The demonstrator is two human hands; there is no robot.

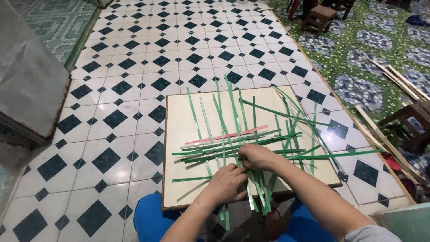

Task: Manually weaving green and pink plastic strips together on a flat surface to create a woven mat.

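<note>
A cream square board (179,116) lies on the tiled floor in front of me. Several long green plastic strips (233,112) are laid crosswise on it, partly interwoven, with one pink strip (224,135) lying across them. My left hand (226,183) rests palm down on the strips near the board's front edge. Just beyond it my right hand (257,156) presses on the crossing point, fingers curled around green strips. Strip ends hang over the front edge between my knees in blue trousers (150,219).
A grey metal box (27,76) stands at the left. Small wooden stools (319,17) are at the back right, another stool (414,118) at the right. Loose wooden slats (398,78) lie on the green patterned floor.
</note>
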